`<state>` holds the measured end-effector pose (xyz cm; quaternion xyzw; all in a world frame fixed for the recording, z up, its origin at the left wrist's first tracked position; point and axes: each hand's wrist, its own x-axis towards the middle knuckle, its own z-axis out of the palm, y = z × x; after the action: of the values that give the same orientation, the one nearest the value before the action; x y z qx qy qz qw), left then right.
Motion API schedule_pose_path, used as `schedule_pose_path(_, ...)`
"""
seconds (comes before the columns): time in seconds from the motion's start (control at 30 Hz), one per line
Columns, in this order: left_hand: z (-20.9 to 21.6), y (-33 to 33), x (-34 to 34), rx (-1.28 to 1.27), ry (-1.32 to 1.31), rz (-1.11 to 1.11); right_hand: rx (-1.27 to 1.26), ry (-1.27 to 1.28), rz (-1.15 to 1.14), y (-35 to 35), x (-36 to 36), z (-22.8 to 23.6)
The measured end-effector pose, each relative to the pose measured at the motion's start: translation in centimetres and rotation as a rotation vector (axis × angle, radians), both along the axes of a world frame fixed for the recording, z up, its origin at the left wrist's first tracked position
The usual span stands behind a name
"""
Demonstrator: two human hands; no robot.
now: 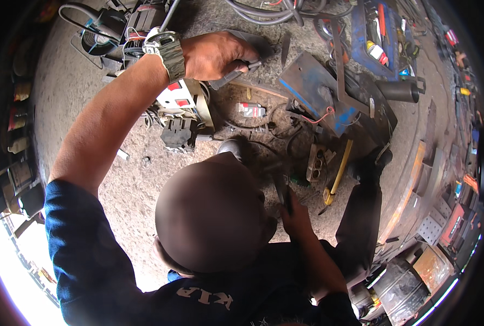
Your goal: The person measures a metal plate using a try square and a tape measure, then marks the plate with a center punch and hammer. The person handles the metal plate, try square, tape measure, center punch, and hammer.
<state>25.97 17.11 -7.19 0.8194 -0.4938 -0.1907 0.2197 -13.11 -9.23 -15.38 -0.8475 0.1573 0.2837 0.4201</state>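
My left hand, with a watch on its wrist, reaches to the upper middle. Its fingers are bent closed, and a small grey metal piece shows at their tips. A flat grey thing lies partly hidden under that hand. Lower and right of centre, my right hand is wrapped round a dark-handled tool whose far end is lost in shadow. Between the two arms is a person's rounded head, blurred, which hides the floor beneath. A small boxed package lies below the left hand.
Right of centre lie a steel plate with blue paint, a steel square and a yellow-handled tool. A blue toolbox stands beyond. A black block-shaped part, cables and a dark trouser leg surround the work area.
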Motion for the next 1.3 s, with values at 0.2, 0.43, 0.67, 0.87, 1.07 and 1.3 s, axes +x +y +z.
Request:
schedule_pose_path(0.2,-0.5,0.3,0.3,-0.037,-0.013,-0.060,0.058,-0.662,-0.033,2.2,9.5,6.0)
schedule_pose_path(0.43,-0.4,0.7,0.0,-0.106,-0.018,-0.061,-0.036,-0.771,0.057,3.7,17.7,8.4)
schedule_pose_path(0.67,-1.7,1.5,0.0,-0.149,-0.062,-0.005,0.026,-0.988,-0.046,4.2,18.1,9.9)
schedule_pose_path(0.87,-2.6,2.9,-0.1,-0.219,-0.090,0.031,-0.089,-0.667,0.187,3.3,19.4,11.3)
schedule_pose_path(1.07,-1.7,3.1,-0.5,-0.202,-0.042,0.058,0.179,-0.656,-0.126,1.4,14.6,12.1)
schedule_pose_path(1.3,-0.1,3.6,-0.5,-0.241,0.286,0.347,0.244,-0.012,-0.381,-0.7,2.9,4.9)
